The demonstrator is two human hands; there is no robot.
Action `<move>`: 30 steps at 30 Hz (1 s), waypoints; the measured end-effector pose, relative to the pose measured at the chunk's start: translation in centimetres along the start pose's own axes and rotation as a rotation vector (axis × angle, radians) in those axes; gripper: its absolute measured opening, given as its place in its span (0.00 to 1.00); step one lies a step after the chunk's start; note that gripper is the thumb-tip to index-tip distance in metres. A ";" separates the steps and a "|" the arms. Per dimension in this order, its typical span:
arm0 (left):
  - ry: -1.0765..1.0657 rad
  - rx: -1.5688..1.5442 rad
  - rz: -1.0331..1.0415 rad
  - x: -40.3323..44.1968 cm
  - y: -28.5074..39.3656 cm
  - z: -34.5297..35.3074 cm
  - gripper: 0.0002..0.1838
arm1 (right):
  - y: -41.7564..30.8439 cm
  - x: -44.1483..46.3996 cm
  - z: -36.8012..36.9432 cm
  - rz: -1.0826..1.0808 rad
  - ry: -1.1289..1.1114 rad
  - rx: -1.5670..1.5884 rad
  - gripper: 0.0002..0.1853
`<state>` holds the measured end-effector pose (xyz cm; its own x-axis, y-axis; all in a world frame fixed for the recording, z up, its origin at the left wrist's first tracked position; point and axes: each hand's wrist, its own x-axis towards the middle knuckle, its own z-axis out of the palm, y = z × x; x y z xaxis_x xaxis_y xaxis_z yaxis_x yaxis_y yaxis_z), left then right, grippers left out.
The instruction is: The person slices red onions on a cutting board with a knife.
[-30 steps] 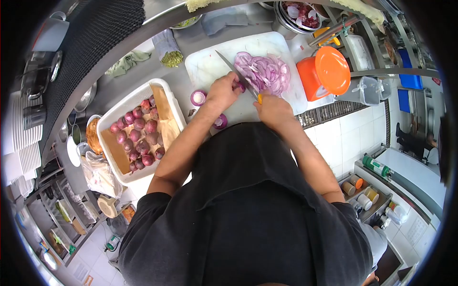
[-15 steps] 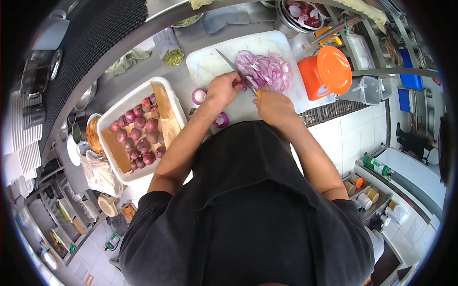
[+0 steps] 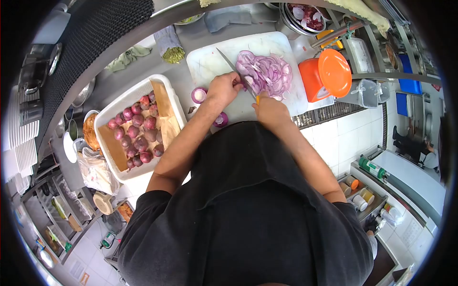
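On the white cutting board (image 3: 210, 59), my right hand (image 3: 273, 113) is closed around the yellow handle of a kitchen knife (image 3: 228, 62), whose blade points away to the upper left. My left hand (image 3: 224, 89) has its fingers bent in a pinch on a piece of red onion, mostly hidden, against the blade's near side. A pile of sliced red onion (image 3: 268, 71) lies just right of the blade. One cut onion (image 3: 199, 95) sits left of my left hand, and another cut onion (image 3: 221, 119) lies below my left wrist.
A white crate (image 3: 176, 97) lined with brown paper holds several whole red onions (image 3: 140, 143) at left. An orange kitchen scale (image 3: 312, 78) stands right of the board. Behind are a green-stemmed bundle (image 3: 172, 54), a cloth (image 3: 126, 57) and a metal pot (image 3: 289, 24) with onion scraps.
My right hand and the knife handle have shifted slightly left and toward me. The onion piece under my left fingers shows less than before.
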<state>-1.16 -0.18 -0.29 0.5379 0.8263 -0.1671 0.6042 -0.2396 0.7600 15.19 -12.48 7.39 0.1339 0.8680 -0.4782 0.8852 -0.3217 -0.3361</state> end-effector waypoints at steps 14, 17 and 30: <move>-0.011 0.010 -0.017 0.0 0.3 0.0 0.09 | 0.7 1.6 1.6 0.014 -0.003 0.028 0.24; 0.009 0.032 0.001 0.0 0.0 0.0 0.09 | 0.7 2.7 1.0 -0.027 -0.003 0.025 0.24; 0.026 0.093 0.055 -0.3 1.0 -0.3 0.09 | 1.4 3.1 2.9 -0.054 0.052 0.016 0.24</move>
<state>-0.91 -0.47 0.69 0.5568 0.8234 -0.1097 0.6269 -0.3299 0.7058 15.53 -11.28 3.08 0.1088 0.9025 -0.4166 0.8845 -0.2792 -0.3738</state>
